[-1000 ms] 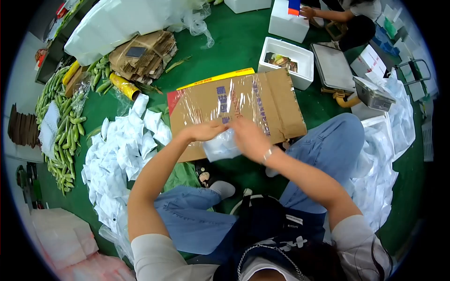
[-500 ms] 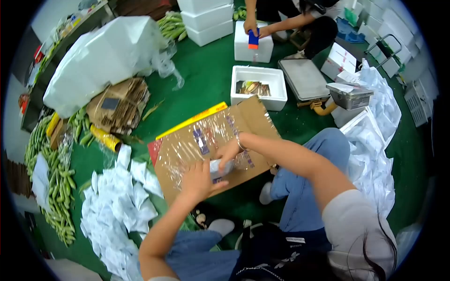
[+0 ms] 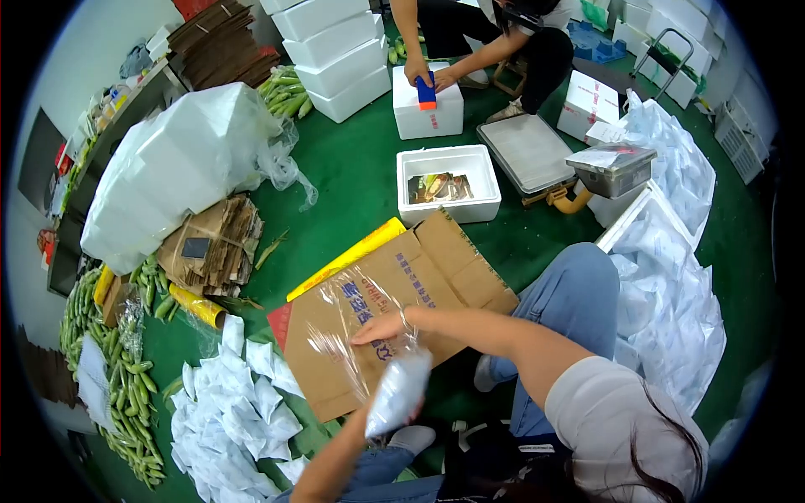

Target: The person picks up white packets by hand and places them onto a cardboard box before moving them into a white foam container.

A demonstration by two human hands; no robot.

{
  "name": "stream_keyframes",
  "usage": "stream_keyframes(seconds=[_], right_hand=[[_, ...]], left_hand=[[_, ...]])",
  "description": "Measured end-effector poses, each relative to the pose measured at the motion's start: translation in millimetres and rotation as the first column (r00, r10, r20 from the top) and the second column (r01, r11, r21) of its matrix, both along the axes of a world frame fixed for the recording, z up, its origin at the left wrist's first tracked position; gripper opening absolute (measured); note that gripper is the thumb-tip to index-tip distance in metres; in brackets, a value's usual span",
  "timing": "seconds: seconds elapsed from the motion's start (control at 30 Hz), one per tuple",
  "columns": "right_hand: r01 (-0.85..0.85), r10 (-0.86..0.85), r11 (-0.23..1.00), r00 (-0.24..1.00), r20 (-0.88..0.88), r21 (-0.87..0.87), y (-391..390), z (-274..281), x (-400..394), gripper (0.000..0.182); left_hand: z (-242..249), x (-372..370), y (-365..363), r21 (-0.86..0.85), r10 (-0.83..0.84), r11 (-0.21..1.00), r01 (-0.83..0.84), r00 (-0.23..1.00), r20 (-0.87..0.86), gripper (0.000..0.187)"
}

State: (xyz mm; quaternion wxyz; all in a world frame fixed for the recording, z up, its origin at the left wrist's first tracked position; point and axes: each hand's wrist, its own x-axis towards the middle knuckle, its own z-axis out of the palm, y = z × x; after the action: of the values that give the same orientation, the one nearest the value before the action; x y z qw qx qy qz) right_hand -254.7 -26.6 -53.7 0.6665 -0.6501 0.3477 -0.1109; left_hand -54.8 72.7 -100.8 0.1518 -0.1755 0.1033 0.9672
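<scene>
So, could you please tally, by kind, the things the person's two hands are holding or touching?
Pack, in left hand: 1
Film, under right hand: 1
Cardboard, beneath the film: 1
Total: 3

My left hand now lifts the wrapped white packet off the cardboard, no longer pressed beside my right hand, which now lies flat on the plastic film. My view has tilted upward.
</scene>
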Motion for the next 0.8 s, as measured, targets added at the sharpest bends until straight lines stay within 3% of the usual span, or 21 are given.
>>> stream_keyframes(seconds=[0.03,0.1,0.13,0.2,0.27,0.3,0.33,0.37,0.4,0.43,0.47,0.5,0.53,0.57,0.6,0.63,0.67,0.7,0.73,0.77,0.8], right_hand=[[0.077,-0.078,0.997,0.996,0.041,0.003,10,0,0,0.062],[0.148,-0.148,0.989,0.985,0.091,0.006,23,9,6,0.061],[0.145,-0.14,0.987,0.988,0.066,-0.075,26,10,9,0.057],[0.138,-0.134,0.975,0.99,0.035,-0.173,28,31,5,0.054],[-0.194,-0.048,0.877,0.875,-0.482,-0.44,45,70,6,0.048],[-0.119,-0.101,0.867,0.909,-0.403,-0.485,58,90,4,0.04],[-0.117,-0.104,0.865,0.91,-0.401,-0.488,73,104,4,0.04],[0.12,-0.132,0.925,0.991,-0.009,-0.361,89,115,6,0.038],[0.28,-0.211,0.949,0.903,0.374,-0.142,100,119,11,0.036],[0.276,-0.205,0.95,0.905,0.374,-0.148,111,116,25,0.036],[0.63,-0.5,0.722,0.761,0.413,-0.286,123,110,45,0.037],[0.855,-0.702,0.352,0.51,0.496,-0.381,129,107,54,0.039],[0.854,-0.7,0.35,0.511,0.499,-0.385,129,101,50,0.039],[0.94,-0.78,0.249,0.338,0.526,-0.234,126,92,43,0.041],[0.988,-0.839,0.134,0.154,0.522,-0.076,124,87,41,0.043],[0.988,-0.836,0.135,0.153,0.528,-0.072,126,89,42,0.043],[0.97,-0.896,0.164,0.222,0.384,-0.177,131,91,43,0.041],[0.937,-0.936,0.21,0.275,0.22,-0.278,139,96,43,0.041],[0.89,-0.951,0.267,0.305,0.047,-0.37,146,102,43,0.042],[0.782,-0.923,0.297,0.381,0.044,-0.548,155,113,49,0.048],[0.693,-0.89,0.31,0.453,0.058,-0.651,168,126,52,0.054]], left_hand=[[26,-6,35,-0.165,-0.142,0.973,0.16,0.983,0.117,0.072],[50,-7,92,-0.458,-0.437,0.763,0.456,0.886,0.155,0.075],[57,-8,112,-0.576,-0.523,0.632,0.519,0.834,0.177,0.077],[66,-5,130,-0.69,-0.536,0.476,0.545,0.802,0.264,0.081],[81,6,115,-0.697,-0.322,0.498,0.516,0.856,0.404,0.084],[58,26,105,-0.083,-0.168,0.979,0.186,0.968,0.189,0.079],[34,48,83,0.634,0.121,0.748,-0.194,0.98,0.158,0.074],[34,53,67,0.41,0.307,0.849,-0.332,0.943,0.127,0.071],[42,49,53,0.166,0.474,0.865,-0.474,0.879,0.048,0.068],[71,31,39,-0.001,0.495,0.868,-0.497,0.865,-0.083,0.065],[97,17,29,-0.163,0.489,0.836,-0.524,0.846,-0.215,0.062],[106,11,26,-0.207,0.511,0.781,-0.59,0.793,-0.332,0.065],[118,8,34,-0.21,0.509,0.78,-0.59,0.792,-0.337,0.065],[162,-6,50,-0.379,0.725,0.612,-0.695,0.684,-0.083,0.067],[194,-18,62,-0.57,0.885,0.435,-0.697,0.449,0.126,0.069],[206,-24,67,-0.792,0.932,0.271,-0.547,0.355,0.073,0.069],[200,-27,71,-0.793,0.933,0.268,-0.547,0.352,0.072,0.069],[189,-28,77,-0.98,0.934,-0.004,-0.197,0.35,-0.075,0.064],[177,-28,81,-0.937,0.892,-0.297,0.181,0.403,-0.205,0.06],[164,-26,79,-0.956,0.928,-0.287,0.053,0.263,-0.264,0.053],[154,-23,75,-0.955,0.926,-0.293,0.044,0.264,-0.272,0.053]])
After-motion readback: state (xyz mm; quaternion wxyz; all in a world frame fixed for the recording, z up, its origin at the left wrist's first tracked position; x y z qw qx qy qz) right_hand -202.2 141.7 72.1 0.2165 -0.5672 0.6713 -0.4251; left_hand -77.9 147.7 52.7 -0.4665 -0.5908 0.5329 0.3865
